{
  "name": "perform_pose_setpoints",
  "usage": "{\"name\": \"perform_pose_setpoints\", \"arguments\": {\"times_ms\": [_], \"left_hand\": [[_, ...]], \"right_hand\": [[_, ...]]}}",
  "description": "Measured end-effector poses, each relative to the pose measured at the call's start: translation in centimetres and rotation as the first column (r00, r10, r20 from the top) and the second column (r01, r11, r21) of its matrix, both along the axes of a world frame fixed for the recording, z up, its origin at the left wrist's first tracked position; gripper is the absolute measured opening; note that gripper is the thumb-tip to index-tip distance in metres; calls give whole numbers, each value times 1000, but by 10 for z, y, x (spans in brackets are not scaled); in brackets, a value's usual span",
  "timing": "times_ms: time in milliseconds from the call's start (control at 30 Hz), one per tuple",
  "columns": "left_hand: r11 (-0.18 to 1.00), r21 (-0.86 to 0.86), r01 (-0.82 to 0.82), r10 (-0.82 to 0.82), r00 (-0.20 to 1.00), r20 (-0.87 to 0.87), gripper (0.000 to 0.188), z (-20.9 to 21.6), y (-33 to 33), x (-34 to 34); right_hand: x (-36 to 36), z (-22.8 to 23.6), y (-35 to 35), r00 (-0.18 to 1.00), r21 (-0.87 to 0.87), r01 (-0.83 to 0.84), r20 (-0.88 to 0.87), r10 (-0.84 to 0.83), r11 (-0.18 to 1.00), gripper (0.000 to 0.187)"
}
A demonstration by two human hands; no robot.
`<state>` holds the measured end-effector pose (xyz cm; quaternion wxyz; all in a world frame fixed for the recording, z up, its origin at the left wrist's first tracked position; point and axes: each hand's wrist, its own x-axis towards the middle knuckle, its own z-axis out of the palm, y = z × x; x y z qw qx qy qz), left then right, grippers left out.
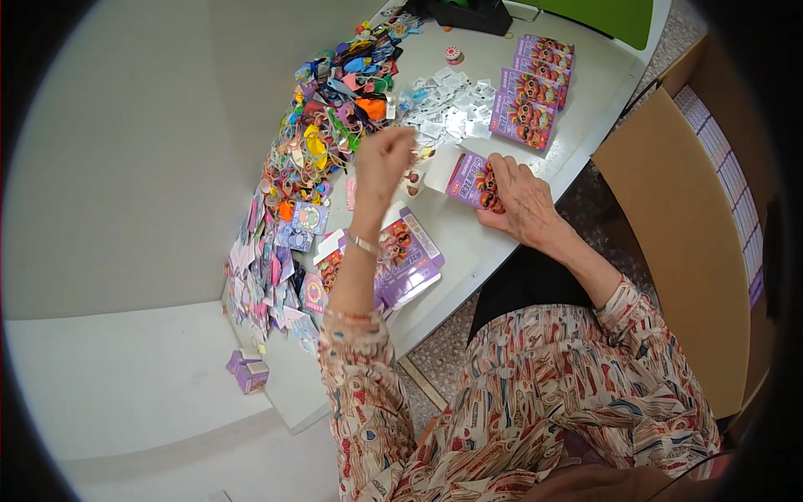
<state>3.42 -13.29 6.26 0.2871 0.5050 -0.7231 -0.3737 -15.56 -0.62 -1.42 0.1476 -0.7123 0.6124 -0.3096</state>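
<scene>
My right hand [525, 201] grips a small purple printed carton [475, 179] near the table's front edge. The carton's left end is open, with a white flap sticking out. My left hand [386, 159] is raised over the table with its fingers curled closed; what they hold, if anything, is hidden. Below it and to its right lie many small white packets [452, 107]. Just beyond it spreads a heap of colourful small trinkets [316, 146]. Beside my left forearm rest flattened, unfolded purple cartons [410, 259], partly covered by that arm.
Several filled-out purple cartons [525, 109] stand at the back right. A big cardboard box [677, 243] with rows of packed cartons is on the right. Printed cards [261, 251] pile along the left wall, and a small purple box [249, 372] sits beyond the table's left corner.
</scene>
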Motion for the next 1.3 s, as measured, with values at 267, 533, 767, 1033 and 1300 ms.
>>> {"name": "perform_pose_setpoints", "arguments": {"times_ms": [267, 533, 767, 1033, 1300], "left_hand": [[789, -608, 84, 290, 822, 490, 19, -61, -95, 2], [748, -662, -45, 368, 858, 358, 18, -62, -102, 12], [971, 238, 8, 90, 912, -400, 8, 9, -63, 38], [935, 322, 148, 71, 812, -580, 10, 11, 0, 25], [997, -74, 20, -42, 947, -318, 10, -25, 41, 4]], "right_hand": [[6, -7, -7, 1000, -22, -14, 4, 14, 1000, 77], [6, -6, -7, 1000, -12, -18, 20, 18, 1000, 75], [3, -7, -6, 999, -8, -15, 35, 15, 1000, 76], [3, -8, -8, 1000, 1, -12, 16, 12, 1000, 72], [6, -8, -9, 997, -52, -3, 73, 7, 999, 72]]}}
